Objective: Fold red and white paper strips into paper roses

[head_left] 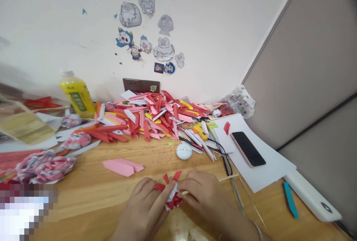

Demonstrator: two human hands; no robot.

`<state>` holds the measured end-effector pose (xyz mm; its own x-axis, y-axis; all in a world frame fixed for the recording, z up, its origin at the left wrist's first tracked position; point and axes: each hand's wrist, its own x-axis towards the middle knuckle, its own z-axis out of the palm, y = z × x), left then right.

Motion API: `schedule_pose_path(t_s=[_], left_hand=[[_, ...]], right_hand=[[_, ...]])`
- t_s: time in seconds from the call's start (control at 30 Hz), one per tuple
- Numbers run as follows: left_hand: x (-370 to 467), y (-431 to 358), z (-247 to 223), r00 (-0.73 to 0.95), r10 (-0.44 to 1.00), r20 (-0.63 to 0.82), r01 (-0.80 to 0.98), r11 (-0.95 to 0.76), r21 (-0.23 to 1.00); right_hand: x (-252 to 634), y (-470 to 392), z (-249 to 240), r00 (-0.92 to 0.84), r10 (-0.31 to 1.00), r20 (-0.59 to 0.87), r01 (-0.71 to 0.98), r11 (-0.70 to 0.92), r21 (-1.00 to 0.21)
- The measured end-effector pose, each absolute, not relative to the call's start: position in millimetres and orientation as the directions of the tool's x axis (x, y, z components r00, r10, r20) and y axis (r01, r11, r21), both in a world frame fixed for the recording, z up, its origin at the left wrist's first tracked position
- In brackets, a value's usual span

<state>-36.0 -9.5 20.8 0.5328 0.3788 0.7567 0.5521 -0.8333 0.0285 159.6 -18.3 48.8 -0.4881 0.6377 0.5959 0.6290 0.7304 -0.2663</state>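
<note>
holding a red-and-white folded-paper piece [175, 200] clamped in the fingers of the left hand [148, 199]. gripping a thin wooden stick [228, 177] between closed fingers of the right hand [205, 193], with one end beside the piece; cannot tell if touching. facing a pink folded paper [119, 167] just beyond the left fingers, a white rounded case [184, 151] farther out, and a phone [248, 149] well right of the right fingers.
</note>
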Motion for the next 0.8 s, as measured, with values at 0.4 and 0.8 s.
schedule_pose_path(t_s=[0.4,0.8], left_hand=[[-35.2,-10.1,23.2,0.561,0.324,0.762,0.558,-0.828,-0.058],[-34.3,-11.3,22.4,0.567,0.325,0.757,0.576,-0.813,-0.083]], right_hand=[[159.2,-23.1,50.6,-0.525,0.655,0.544,0.707,0.691,-0.149],[155.6,-28.0,49.9,-0.597,0.560,0.574,0.721,0.689,0.077]])
